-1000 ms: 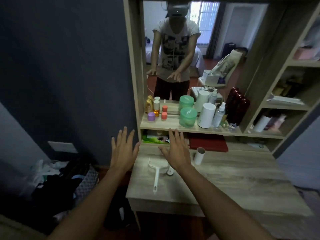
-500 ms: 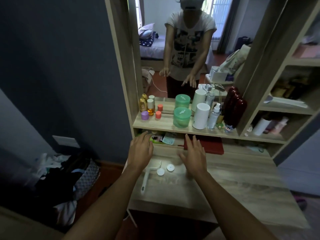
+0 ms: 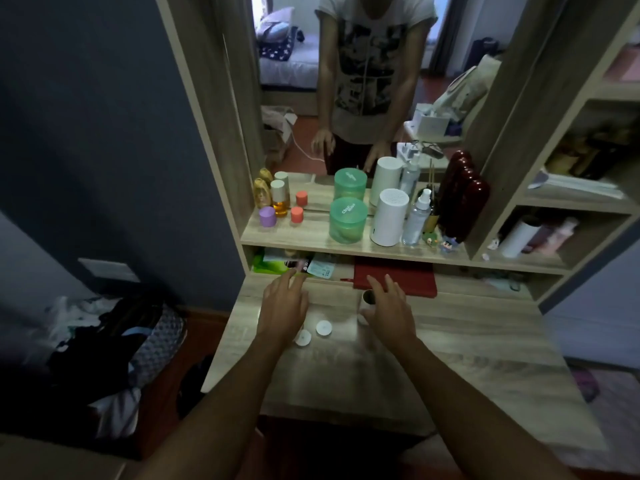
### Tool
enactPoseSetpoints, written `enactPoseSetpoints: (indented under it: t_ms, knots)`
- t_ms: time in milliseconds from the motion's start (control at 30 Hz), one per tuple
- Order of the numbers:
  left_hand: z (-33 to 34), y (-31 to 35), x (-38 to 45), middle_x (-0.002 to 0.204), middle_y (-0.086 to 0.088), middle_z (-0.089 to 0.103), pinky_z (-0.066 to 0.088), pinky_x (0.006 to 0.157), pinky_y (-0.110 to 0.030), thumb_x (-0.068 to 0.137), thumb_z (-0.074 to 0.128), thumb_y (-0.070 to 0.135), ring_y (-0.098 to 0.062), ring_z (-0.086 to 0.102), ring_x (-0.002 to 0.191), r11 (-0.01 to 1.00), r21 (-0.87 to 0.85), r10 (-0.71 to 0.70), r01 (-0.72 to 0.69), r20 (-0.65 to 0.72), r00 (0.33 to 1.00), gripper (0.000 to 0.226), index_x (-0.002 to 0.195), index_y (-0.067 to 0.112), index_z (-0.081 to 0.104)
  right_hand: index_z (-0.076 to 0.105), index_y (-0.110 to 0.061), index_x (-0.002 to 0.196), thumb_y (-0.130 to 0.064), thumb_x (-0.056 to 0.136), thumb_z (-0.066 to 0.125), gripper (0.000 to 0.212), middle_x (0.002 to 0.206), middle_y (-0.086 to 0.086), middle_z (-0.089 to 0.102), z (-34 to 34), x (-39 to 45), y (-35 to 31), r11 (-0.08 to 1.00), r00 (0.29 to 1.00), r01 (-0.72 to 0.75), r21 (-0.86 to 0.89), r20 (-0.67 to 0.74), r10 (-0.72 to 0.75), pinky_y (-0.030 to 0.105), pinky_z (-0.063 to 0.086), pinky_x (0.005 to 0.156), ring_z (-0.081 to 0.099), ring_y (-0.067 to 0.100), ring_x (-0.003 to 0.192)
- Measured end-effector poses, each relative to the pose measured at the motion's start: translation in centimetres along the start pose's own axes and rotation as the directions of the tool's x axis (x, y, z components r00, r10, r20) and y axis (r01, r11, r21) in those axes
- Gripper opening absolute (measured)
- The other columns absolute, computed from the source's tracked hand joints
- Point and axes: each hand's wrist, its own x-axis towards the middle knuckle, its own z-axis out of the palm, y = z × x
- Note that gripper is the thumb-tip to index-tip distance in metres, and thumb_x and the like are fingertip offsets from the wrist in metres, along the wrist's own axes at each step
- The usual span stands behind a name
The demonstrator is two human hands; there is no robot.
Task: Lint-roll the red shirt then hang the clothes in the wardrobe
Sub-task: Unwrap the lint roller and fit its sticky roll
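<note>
A big wooden dressing table (image 3: 450, 368) is seen from above, with a tall mirror (image 3: 346, 81) at its back. In the mirror a person in a printed T-shirt is shown, bent over the table, and a bed can be seen behind. Side shelves (image 3: 575, 202) are built on at the right, and a white tube and some pink things are kept in the lowest box there. A heap of dark clothes and bags (image 3: 104, 348) is piled on the floor at the left.

On the shelf under the mirror a row of pots and bottles is set out. A green see-through tub (image 3: 347, 220) has white writing on its lid, but the words are too blurred to be read; something pale is packed inside it. Just beside it a white round can (image 3: 389, 217) is stood, then a clear spray bottle (image 3: 416, 218). A bottle with orange liquid (image 3: 279, 202), a purple cap (image 3: 267, 216) and a small red-orange cap (image 3: 296, 214) are placed at the left end.

Under that shelf a flat red book-like thing (image 3: 398, 277) and some green packets (image 3: 277, 266) are tucked in.

The left hand (image 3: 282, 311) and the right hand (image 3: 389, 311) are held apart over the table, fingers spread, with nothing gripped. A small white roll (image 3: 367, 299) is stood just by the right fingers. Two little white round discs (image 3: 323, 328) are laid between the hands.

The red shirt cannot be seen, and neither can the wardrobe.
</note>
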Motion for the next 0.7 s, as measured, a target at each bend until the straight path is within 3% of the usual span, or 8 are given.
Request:
enactPoseSetpoints:
  t_ms: [133, 200, 300, 367, 500, 700]
  knots:
    - [2.3, 0.2, 0.0, 0.135, -0.01, 0.048, 0.045, 0.094, -0.039, 0.095, 0.046, 0.019, -0.028, 0.048, 0.12, 0.997, -0.017, -0.071, 0.075, 0.174, 0.982, 0.041, 0.135, 0.014, 0.046, 0.013, -0.037, 0.151, -0.029, 0.084, 0.069, 0.088, 0.161, 0.012, -0.003, 0.8, 2.4, 1.4, 0.995, 0.98, 0.093, -0.035, 0.179, -0.085, 0.052, 0.031, 0.112, 0.012, 0.039, 0.145]
    - [3.6, 0.1, -0.4, 0.135, -0.009, 0.045, 0.045, 0.093, -0.038, 0.096, 0.045, 0.017, -0.027, 0.047, 0.12, 0.993, -0.009, -0.107, 0.114, 0.281, 0.954, 0.041, 0.137, 0.015, 0.044, 0.014, -0.037, 0.151, -0.027, 0.083, 0.071, 0.089, 0.161, 0.015, -0.007, 1.3, 3.5, 2.3, 0.988, 0.96, 0.145, -0.048, 0.249, -0.129, 0.052, 0.036, 0.108, 0.021, 0.042, 0.142]
    - [5.5, 0.1, -1.0, 0.133, -0.009, 0.046, 0.047, 0.089, -0.04, 0.097, 0.044, 0.016, -0.028, 0.052, 0.115, 0.979, 0.001, -0.19, 0.203, 0.352, 0.917, 0.039, 0.135, 0.015, 0.045, 0.03, -0.032, 0.148, -0.02, 0.084, 0.067, 0.075, 0.16, 0.018, 0.0, 1.8, 4.6, 3.4, 0.977, 0.941, 0.211, -0.039, 0.279, -0.193, 0.043, 0.044, 0.101, 0.04, 0.041, 0.131]
    - [6.8, 0.3, -1.4, 0.132, -0.009, 0.046, 0.047, 0.086, -0.041, 0.096, 0.043, 0.013, -0.028, 0.053, 0.113, 0.97, 0.017, -0.23, 0.243, 0.386, 0.893, 0.038, 0.134, 0.015, 0.047, 0.038, -0.026, 0.144, -0.013, 0.086, 0.062, 0.064, 0.159, 0.016, 0.014, 2.1, 5.2, 3.7, 0.973, 0.93, 0.229, -0.011, 0.297, -0.216, 0.038, 0.041, 0.101, 0.042, 0.036, 0.131]
    - [9.0, 0.6, -2.5, 0.132, -0.01, 0.046, 0.047, 0.089, -0.043, 0.094, 0.043, 0.011, -0.03, 0.055, 0.111, 0.955, 0.096, -0.295, 0.282, 0.437, 0.85, 0.039, 0.132, 0.013, 0.048, 0.048, -0.018, 0.136, -0.008, 0.084, 0.061, 0.055, 0.139, 0.008, 0.048, 2.0, 5.9, 3.7, 0.971, 0.942, 0.084, 0.226, 0.3, -0.152, 0.029, 0.037, 0.094, 0.047, 0.025, 0.125]
    - [10.8, 1.0, -4.4, 0.14, -0.011, 0.041, 0.045, 0.091, -0.04, 0.097, 0.037, 0.018, -0.029, 0.05, 0.118, 0.92, 0.166, -0.393, 0.356, 0.422, 0.817, 0.04, 0.136, 0.011, 0.041, 0.055, -0.017, 0.126, -0.013, 0.083, 0.065, 0.044, 0.117, 0.003, 0.058, 2.3, 6.3, 3.8, 0.878, 0.956, -0.087, 0.472, 0.287, -0.059, 0.025, 0.036, 0.082, 0.054, 0.021, 0.108]
